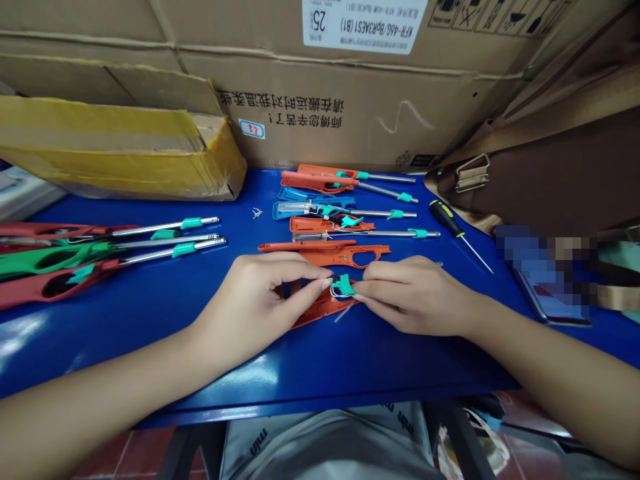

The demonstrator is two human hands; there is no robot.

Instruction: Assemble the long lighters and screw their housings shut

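Note:
A small teal trigger [343,285] with white wire looped around it is between my two hands, above an orange lighter shell half [323,308]. My left hand [267,293] pinches a small black part at the trigger's left side between thumb and index finger. From the right, the fingertips of my right hand [413,295] close on the trigger's edge. My left fingers hide part of the shell. Just beyond my hands lie more orange shell halves [345,254] and an opened lighter with a metal tube [395,233].
Several opened orange and blue lighters [320,210] lie farther back, with small screws [257,213] to their left. Closed lighters [100,257] rest at left. A screwdriver [460,233] and a phone [555,293] lie right. Cardboard boxes [165,157] line the back of the blue table [280,380].

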